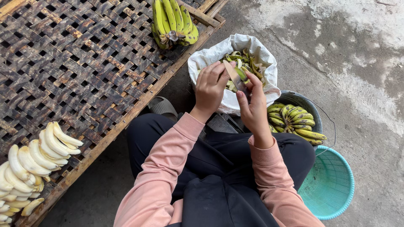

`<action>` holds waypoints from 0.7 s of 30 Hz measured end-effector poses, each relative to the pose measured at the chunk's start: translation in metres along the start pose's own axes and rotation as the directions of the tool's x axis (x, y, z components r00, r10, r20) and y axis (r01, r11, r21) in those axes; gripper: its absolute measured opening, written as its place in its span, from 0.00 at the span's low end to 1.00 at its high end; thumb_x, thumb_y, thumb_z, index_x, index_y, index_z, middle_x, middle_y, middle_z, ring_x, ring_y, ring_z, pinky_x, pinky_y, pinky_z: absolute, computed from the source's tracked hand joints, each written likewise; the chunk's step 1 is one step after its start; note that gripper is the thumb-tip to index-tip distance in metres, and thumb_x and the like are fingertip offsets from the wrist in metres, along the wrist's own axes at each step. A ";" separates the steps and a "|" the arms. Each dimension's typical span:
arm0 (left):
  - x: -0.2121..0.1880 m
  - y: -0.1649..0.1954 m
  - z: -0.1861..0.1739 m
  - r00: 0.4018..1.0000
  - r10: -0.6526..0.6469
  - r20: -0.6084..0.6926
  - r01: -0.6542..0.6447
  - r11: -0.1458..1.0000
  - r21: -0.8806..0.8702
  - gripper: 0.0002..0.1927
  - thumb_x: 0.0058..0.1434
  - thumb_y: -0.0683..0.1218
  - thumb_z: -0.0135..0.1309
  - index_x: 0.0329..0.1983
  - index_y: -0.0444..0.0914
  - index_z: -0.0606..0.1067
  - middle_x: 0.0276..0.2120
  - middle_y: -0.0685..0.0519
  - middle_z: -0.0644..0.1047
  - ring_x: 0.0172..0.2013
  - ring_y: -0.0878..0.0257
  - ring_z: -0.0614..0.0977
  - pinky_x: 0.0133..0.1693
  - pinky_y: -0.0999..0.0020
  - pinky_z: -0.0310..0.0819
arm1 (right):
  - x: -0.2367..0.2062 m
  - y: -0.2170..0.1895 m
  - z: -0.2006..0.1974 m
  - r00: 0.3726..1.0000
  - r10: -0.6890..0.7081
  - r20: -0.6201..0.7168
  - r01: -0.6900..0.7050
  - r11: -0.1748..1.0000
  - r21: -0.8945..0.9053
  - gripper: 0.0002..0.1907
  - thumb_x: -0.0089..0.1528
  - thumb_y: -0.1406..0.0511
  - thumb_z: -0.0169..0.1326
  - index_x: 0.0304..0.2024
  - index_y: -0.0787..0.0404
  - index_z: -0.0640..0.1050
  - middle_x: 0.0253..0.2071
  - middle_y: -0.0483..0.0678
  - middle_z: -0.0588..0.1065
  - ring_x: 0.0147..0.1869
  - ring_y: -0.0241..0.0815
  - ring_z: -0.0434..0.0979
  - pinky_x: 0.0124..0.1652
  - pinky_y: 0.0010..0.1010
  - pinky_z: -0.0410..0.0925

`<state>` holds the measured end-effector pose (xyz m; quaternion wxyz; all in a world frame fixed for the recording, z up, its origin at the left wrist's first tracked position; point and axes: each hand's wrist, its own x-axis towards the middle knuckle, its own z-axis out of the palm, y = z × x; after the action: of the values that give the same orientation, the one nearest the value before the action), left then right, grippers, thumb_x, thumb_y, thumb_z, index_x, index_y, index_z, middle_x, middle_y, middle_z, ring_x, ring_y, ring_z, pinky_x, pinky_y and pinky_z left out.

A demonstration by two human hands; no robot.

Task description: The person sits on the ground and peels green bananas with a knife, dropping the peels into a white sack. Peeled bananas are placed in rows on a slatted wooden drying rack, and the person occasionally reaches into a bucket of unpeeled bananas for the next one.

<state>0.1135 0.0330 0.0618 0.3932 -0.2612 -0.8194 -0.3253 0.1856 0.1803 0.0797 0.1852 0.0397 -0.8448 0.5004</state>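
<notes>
Both hands, left hand (210, 86) and right hand (252, 105), grip one half-peeled banana (235, 73) over the white bag (210, 56) of peels; stripping the remaining skin likely comes next.

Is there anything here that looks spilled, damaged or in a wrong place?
Nothing stands out. Both hands, left hand and right hand, hold a banana over the white bag of peels. Peeled bananas lie in neat rows on the woven rack; no peels lie on the floor.
</notes>
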 end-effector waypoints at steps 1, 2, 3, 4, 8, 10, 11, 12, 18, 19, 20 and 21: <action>-0.001 0.000 0.001 1.000 0.028 -0.010 -0.028 1.000 -0.002 0.21 0.66 0.42 0.59 0.62 0.43 0.76 0.54 0.54 0.75 0.58 0.55 0.77 0.61 0.55 0.74 | -0.001 0.002 0.005 0.998 -0.055 -0.033 0.057 0.997 0.053 0.23 0.74 0.65 0.52 0.69 0.65 0.65 0.47 0.49 0.71 0.47 0.38 0.70 0.49 0.27 0.67; -0.003 -0.001 0.002 0.998 0.056 -0.021 -0.056 0.998 -0.004 0.20 0.66 0.42 0.59 0.62 0.42 0.75 0.56 0.54 0.75 0.59 0.54 0.77 0.62 0.54 0.73 | -0.001 0.004 0.010 0.992 -0.108 -0.069 0.115 0.988 0.105 0.20 0.76 0.64 0.49 0.68 0.65 0.65 0.49 0.49 0.71 0.49 0.38 0.70 0.50 0.27 0.67; -0.005 -0.001 0.002 0.998 0.056 -0.010 -0.057 0.998 -0.024 0.21 0.66 0.42 0.59 0.62 0.42 0.76 0.55 0.54 0.75 0.59 0.54 0.77 0.62 0.54 0.73 | 0.000 0.005 0.013 0.981 -0.160 -0.105 0.176 0.972 0.157 0.18 0.79 0.63 0.47 0.67 0.65 0.64 0.51 0.49 0.71 0.51 0.38 0.70 0.51 0.27 0.67; -0.007 -0.001 0.003 0.998 0.056 0.001 -0.056 0.997 -0.044 0.21 0.66 0.41 0.58 0.63 0.42 0.76 0.54 0.54 0.75 0.58 0.54 0.78 0.62 0.54 0.73 | 0.000 0.006 0.014 0.994 -0.039 -0.098 0.065 0.958 0.279 0.17 0.78 0.61 0.46 0.65 0.64 0.65 0.45 0.47 0.69 0.44 0.36 0.67 0.43 0.25 0.65; -0.009 -0.005 0.007 0.999 0.019 0.026 -0.014 0.980 -0.198 0.21 0.66 0.38 0.58 0.62 0.44 0.77 0.52 0.54 0.78 0.58 0.55 0.79 0.65 0.56 0.73 | 0.005 0.011 0.000 0.974 0.220 0.057 -0.204 0.730 0.653 0.18 0.77 0.55 0.41 0.57 0.63 0.69 0.35 0.46 0.67 0.31 0.34 0.64 0.26 0.24 0.61; -0.011 -0.008 0.012 0.999 -0.016 0.034 0.027 0.926 -0.377 0.21 0.65 0.39 0.59 0.60 0.47 0.78 0.52 0.56 0.79 0.59 0.59 0.80 0.70 0.54 0.68 | 0.010 0.019 -0.011 0.940 0.298 0.165 -0.310 0.547 0.777 0.20 0.76 0.53 0.39 0.55 0.63 0.69 0.34 0.48 0.68 0.31 0.36 0.66 0.24 0.25 0.62; -0.012 -0.009 0.015 0.999 -0.033 0.040 0.047 0.886 -0.461 0.21 0.65 0.39 0.60 0.59 0.49 0.78 0.52 0.57 0.80 0.59 0.61 0.81 0.72 0.53 0.66 | 0.015 0.025 -0.016 0.904 0.359 0.234 -0.380 0.421 0.824 0.21 0.75 0.52 0.39 0.55 0.63 0.68 0.33 0.48 0.68 0.30 0.37 0.66 0.23 0.24 0.61; -0.013 -0.009 0.017 0.995 -0.079 0.060 0.099 0.833 -0.544 0.20 0.65 0.38 0.60 0.59 0.49 0.78 0.53 0.57 0.80 0.62 0.60 0.80 0.74 0.52 0.60 | 0.019 0.034 -0.020 0.860 0.408 0.307 -0.439 0.283 0.853 0.23 0.74 0.51 0.39 0.55 0.63 0.68 0.33 0.49 0.68 0.30 0.37 0.66 0.21 0.24 0.61; -0.014 -0.028 0.026 0.821 -0.449 0.352 0.274 -0.230 -0.934 0.18 0.70 0.43 0.58 0.63 0.48 0.76 0.62 0.57 0.77 0.68 0.61 0.72 0.72 0.49 0.61 | 0.031 0.113 -0.015 0.744 0.373 0.554 -0.561 -0.102 0.822 0.18 0.75 0.50 0.39 0.52 0.56 0.68 0.35 0.51 0.67 0.33 0.39 0.66 0.21 0.21 0.60; -0.013 -0.037 0.025 0.800 -0.487 0.349 0.197 -0.336 -0.921 0.18 0.72 0.44 0.57 0.64 0.48 0.75 0.63 0.56 0.76 0.67 0.61 0.73 0.70 0.48 0.62 | 0.031 0.127 -0.011 0.724 0.408 0.556 -0.563 -0.114 0.818 0.19 0.75 0.49 0.39 0.51 0.57 0.67 0.34 0.51 0.67 0.32 0.39 0.66 0.22 0.23 0.61; -0.012 -0.046 0.024 0.776 -0.525 0.351 0.112 -0.433 -0.895 0.18 0.73 0.45 0.56 0.65 0.47 0.74 0.64 0.56 0.75 0.66 0.61 0.73 0.68 0.48 0.62 | 0.030 0.140 -0.007 0.703 0.442 0.557 -0.566 -0.126 0.814 0.20 0.74 0.49 0.39 0.50 0.58 0.67 0.34 0.51 0.67 0.32 0.39 0.66 0.22 0.24 0.61; -0.011 -0.054 0.023 0.744 -0.548 0.382 0.073 -0.502 -0.862 0.18 0.72 0.47 0.55 0.65 0.47 0.73 0.63 0.57 0.74 0.65 0.61 0.73 0.66 0.47 0.63 | 0.029 0.151 -0.003 0.680 0.475 0.559 -0.569 -0.138 0.810 0.21 0.74 0.48 0.39 0.48 0.58 0.66 0.33 0.51 0.67 0.31 0.40 0.65 0.23 0.25 0.62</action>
<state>0.0717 0.0127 0.0237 -0.0070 -0.1251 -0.1560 -0.9798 0.1215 0.2614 -0.0342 -0.1345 -0.1734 -0.2559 0.9415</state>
